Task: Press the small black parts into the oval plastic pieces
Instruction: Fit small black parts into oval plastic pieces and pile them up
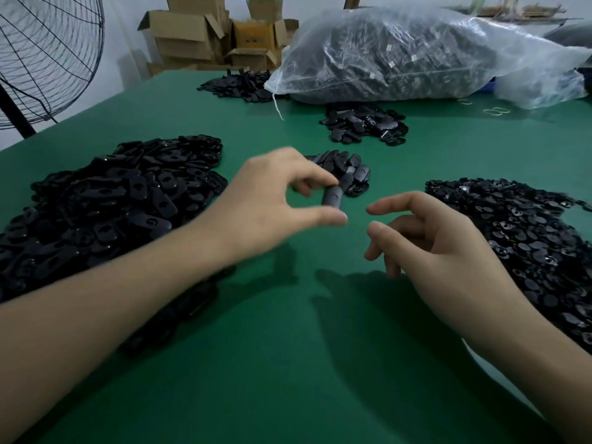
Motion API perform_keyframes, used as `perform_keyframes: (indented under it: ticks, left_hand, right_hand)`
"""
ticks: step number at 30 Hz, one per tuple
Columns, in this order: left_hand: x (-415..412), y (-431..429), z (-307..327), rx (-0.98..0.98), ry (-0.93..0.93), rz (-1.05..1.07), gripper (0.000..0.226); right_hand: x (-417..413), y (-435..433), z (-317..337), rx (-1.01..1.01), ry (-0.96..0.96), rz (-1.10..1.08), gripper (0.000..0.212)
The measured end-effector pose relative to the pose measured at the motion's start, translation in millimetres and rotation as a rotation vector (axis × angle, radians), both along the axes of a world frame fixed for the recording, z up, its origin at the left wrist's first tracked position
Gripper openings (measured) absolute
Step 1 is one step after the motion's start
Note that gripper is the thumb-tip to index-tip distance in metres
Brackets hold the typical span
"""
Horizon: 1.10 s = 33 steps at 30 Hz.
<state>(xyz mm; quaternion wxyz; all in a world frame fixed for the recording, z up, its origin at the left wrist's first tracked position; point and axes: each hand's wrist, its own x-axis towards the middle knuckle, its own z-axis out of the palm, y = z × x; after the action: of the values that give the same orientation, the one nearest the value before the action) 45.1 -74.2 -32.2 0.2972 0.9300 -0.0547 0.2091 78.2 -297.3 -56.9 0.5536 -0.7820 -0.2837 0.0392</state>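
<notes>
Black oval plastic pieces [96, 203] heap leftmost. Left hand [275, 200] pinches one oval piece [333, 197] near the middle pile [346, 171]. Right hand [442, 248], loosely curled and empty, should fetch one of the small black parts [512, 238] heaped rightmost, then press it in squarely.

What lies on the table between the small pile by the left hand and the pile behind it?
Nothing: in the head view, only bare green table separates the small pile from the farther pile.
</notes>
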Motion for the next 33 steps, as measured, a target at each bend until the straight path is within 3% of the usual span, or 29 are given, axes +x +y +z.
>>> perform_keyframes:
  ticks: [8,13,15,18,21,27,33]
  left_hand:
    - [81,34,-5,0.208,0.240,0.317,0.051]
    - [85,25,1,0.283,0.296,0.363,0.070]
    - [77,27,23,0.312,0.373,0.273,0.057]
    - [54,36,59,0.528,0.645,0.111,0.021]
    - [29,44,70,0.754,0.848,0.070,0.012]
    - [6,43,46,0.898,0.906,0.171,0.024]
    - [4,48,45,0.877,0.748,0.165,0.010]
  right_hand:
    - [-1,-1,2,-0.032,-0.031,0.005,0.009]
    - [-1,-2,2,-0.031,-0.044,0.007,0.009]
    - [-1,-2,2,-0.042,-0.055,0.014,0.009]
    - [-1,-2,0,-0.058,-0.062,0.008,0.008]
    - [-3,0,-1,-0.089,-0.073,0.013,0.008]
    - [-7,3,-2,-0.133,-0.084,0.025,0.008]
    - [-5,1,-1,-0.121,-0.078,0.021,0.009]
